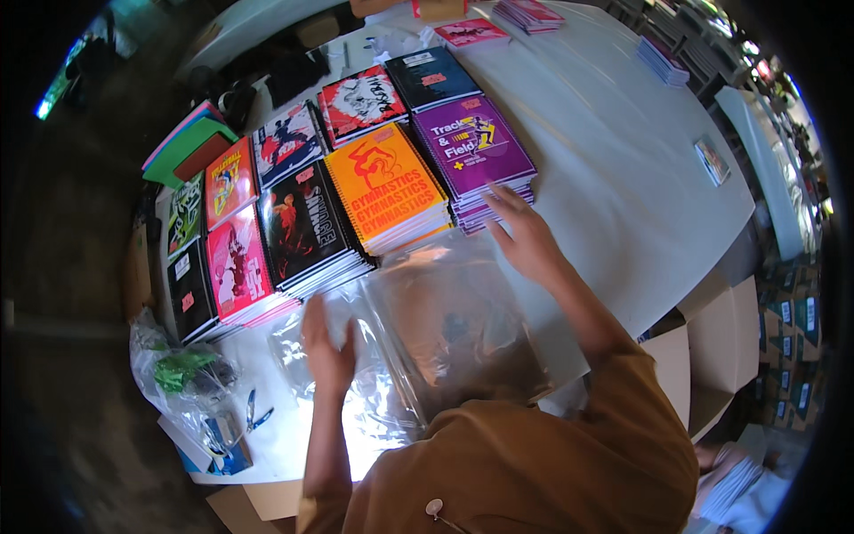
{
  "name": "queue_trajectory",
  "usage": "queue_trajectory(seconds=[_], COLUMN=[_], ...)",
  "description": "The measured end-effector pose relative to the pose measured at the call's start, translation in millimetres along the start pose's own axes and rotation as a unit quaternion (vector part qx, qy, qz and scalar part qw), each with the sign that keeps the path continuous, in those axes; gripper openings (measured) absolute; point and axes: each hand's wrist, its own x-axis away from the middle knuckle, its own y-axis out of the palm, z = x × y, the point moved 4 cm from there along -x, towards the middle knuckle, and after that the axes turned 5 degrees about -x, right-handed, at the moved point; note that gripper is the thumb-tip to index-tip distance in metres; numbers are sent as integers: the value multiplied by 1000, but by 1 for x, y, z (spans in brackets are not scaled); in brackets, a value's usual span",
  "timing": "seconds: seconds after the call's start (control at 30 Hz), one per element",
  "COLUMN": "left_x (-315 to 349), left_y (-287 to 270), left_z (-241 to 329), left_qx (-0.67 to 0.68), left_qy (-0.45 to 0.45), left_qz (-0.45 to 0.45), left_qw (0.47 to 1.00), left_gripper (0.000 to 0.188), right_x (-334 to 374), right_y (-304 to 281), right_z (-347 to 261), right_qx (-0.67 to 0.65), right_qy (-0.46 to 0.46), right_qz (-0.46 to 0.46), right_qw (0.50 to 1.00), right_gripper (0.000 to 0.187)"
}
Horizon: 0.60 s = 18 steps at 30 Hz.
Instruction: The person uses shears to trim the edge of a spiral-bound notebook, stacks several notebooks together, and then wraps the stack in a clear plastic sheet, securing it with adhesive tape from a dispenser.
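My right hand (527, 238) is at the near right corner of a stack of purple spiral notebooks (476, 147). Its fingers are apart, and I cannot tell whether they touch the covers. Over the clear plastic bags (458, 320) my left hand (327, 349) hovers or rests with thumb and fingers spread, holding nothing. It is just below the stack of black notebooks (307, 222). Between the hands, beyond the bags, sits an orange notebook stack (384, 187).
More notebook stacks, including a pink one (238, 267) and a red one (360, 102), stand in rows on the white table (614, 178). Blue-handled snips (258, 415) lie near a crumpled plastic bag (182, 365). An open cardboard box (712, 347) is at the right.
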Motion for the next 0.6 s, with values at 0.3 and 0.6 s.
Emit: queue_trajectory(seconds=[0.3, 0.6], left_x=[-98, -30], left_y=[100, -91], left_z=[70, 41], left_qx=[-179, 310], left_qy=[185, -84], left_qz=[59, 274], left_qw=[964, 906], left_gripper=[53, 17], right_x=[-24, 82], right_y=[19, -18], right_z=[65, -24], right_qx=[384, -529], right_qy=[14, 152], right_qz=[86, 200], right_qw=[919, 811], right_gripper=[57, 25])
